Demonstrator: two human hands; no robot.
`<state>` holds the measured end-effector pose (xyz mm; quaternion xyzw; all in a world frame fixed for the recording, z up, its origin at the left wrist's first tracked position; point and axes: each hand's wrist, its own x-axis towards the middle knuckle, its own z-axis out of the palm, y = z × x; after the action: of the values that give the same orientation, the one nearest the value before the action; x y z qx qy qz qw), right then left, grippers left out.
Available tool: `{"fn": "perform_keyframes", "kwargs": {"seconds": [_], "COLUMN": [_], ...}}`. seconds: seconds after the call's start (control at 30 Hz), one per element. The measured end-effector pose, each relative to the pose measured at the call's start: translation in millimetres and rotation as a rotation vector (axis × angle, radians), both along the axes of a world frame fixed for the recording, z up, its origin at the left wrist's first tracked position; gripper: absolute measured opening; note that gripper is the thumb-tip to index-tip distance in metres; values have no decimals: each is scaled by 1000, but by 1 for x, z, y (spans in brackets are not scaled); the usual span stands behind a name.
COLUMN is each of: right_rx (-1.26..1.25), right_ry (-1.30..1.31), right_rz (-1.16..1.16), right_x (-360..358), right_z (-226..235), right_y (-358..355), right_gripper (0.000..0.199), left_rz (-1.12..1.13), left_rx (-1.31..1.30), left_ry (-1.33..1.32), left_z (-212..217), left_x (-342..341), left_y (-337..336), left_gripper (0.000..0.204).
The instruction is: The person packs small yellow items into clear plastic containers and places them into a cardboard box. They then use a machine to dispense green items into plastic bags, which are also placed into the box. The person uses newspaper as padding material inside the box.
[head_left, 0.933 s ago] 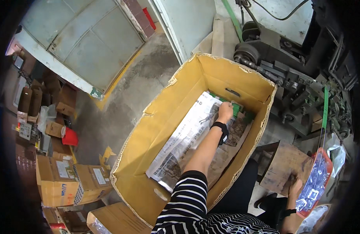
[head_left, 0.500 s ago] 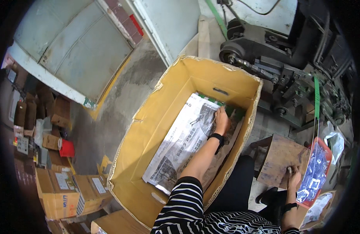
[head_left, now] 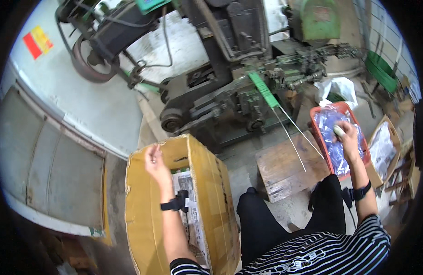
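My left hand [head_left: 155,162] is raised over the far end of a tall cardboard box [head_left: 211,188], its fingers loosely bent and blurred. Inside the box, newspaper sheets [head_left: 197,224] show partly behind my left forearm. Over to the right, my right hand [head_left: 349,138] is above a red plastic basket [head_left: 316,120] full of clear, bluish plastic packets [head_left: 331,151]. A pale covering shows on its thumb; the fingertips are blurred and partly hidden, so whether they grip a packet is unclear.
A wooden stool [head_left: 284,169] stands before my knees. Two thin metal rods [head_left: 291,133] reach over it from a green-wrapped part [head_left: 262,88] of the dark machine [head_left: 220,101]. Right of the basket is a carton [head_left: 383,146] with clear plastic; a white bag [head_left: 342,87] lies behind.
My view has swung to the right. My left hand has come up from the newspaper in the box, and my right hand has moved from the stool to over the basket.
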<state>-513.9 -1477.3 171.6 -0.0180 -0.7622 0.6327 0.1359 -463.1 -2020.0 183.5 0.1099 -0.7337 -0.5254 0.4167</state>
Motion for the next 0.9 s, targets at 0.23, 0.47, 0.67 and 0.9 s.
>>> {"fn": "perform_keyframes", "kwargs": {"seconds": [0.23,0.47,0.67,0.9], "right_rx": [-259,230,1070,1099], "right_ry": [-55,-186,82,143], "right_rz": [655,899,621,587], "right_x": [-17,-66,-190,-211], "right_z": [60,57,29,3], "right_y": [-95,-109,-109,-110], "right_gripper": [13,22,69,44], "left_rz": [-922,-812,-833,-911], "left_rx": [312,991,1253,1317], "left_ry": [-294,-103,-465,-633], "left_z": [92,3,-115,-117], "left_x": [-36,-35,16,21], "left_y": [213,265,295,362], "left_gripper": [55,53,54,55]}}
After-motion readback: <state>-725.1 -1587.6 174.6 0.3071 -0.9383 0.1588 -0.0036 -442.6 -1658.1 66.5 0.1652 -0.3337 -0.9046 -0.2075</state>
